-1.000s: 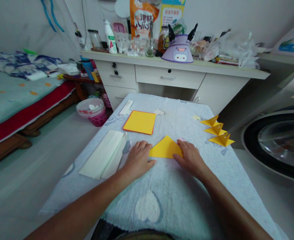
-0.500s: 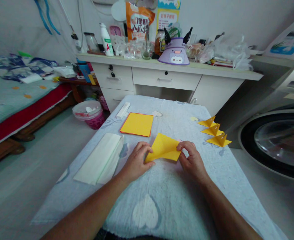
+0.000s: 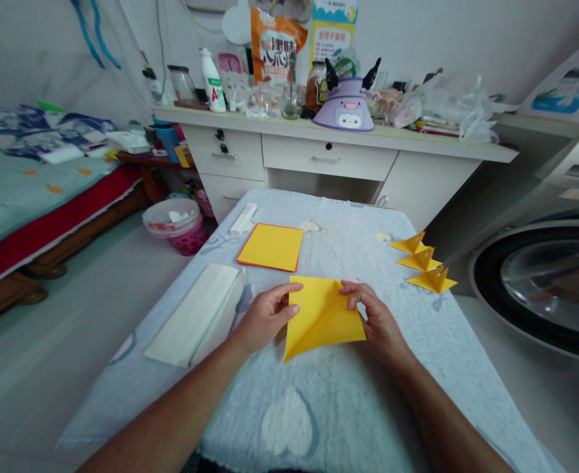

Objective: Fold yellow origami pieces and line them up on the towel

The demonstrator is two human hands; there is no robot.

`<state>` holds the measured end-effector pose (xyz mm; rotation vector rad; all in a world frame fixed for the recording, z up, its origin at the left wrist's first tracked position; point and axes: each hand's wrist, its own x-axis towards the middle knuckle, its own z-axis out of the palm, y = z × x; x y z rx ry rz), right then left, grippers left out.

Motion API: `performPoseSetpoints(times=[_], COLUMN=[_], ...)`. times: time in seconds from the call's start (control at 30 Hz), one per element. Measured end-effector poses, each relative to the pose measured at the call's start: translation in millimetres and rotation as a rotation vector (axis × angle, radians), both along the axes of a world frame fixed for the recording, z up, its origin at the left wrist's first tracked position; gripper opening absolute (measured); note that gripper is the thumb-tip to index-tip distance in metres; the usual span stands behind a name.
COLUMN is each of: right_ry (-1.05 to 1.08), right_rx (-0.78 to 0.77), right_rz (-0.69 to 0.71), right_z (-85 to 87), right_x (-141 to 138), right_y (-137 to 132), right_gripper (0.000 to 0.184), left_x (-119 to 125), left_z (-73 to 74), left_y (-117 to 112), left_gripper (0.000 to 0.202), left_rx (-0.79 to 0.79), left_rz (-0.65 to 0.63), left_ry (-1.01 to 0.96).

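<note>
A sheet of yellow origami paper [image 3: 321, 315] is held up off the cloth, creased across and slightly bowed, its lower left corner pointing down. My left hand [image 3: 268, 316] pinches its left edge between thumb and fingers. At the upper right, my right hand [image 3: 375, 322] grips the sheet, with fingertips in front and the rest partly hidden behind it. Just beyond lies a stack of square paper [image 3: 270, 246], yellow on top with red-orange showing at its edges. Several folded yellow paper pieces [image 3: 432, 280] stand in a row toward the right table edge.
A pale folded packet [image 3: 198, 315] lies left of my hands, and a small white box [image 3: 243, 219] sits behind it. The table wears a light blue cloth [image 3: 289, 420]. Beyond stands a white cabinet [image 3: 328, 157]; a washing machine [image 3: 555, 263] is at the right, a pink bin [image 3: 185, 236] at the left.
The yellow sheet has been turned and opened out, now showing a larger face with its lower edge nearer me. Both hands have shifted their hold along its edges.
</note>
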<state>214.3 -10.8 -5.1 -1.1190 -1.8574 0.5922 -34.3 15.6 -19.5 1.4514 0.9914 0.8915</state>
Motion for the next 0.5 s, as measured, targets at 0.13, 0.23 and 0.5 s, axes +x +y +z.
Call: performPoseSetpoints(times=[0.13,0.23,0.5], right_ry=[-0.16,-0.277,-0.221], right_rx=[0.027,0.083,-0.066], right_rz=[0.113,0.189,0.273], right_z=[4.3,7.4,7.3], right_x=[5,5,4], right_y=[-3,-5,-7], right_gripper=[0.022,0.032,0.016], left_x=[1,0,-3], left_z=[-7.2,-8.2,6.9], left_y=[3,4,1], left_gripper=[0.048,0.048,0.05], left_rx=[0.038,0.086,0.139], left_rz=[0.116,0.148,0.122], left_ry=[0.106,0.166,0.224])
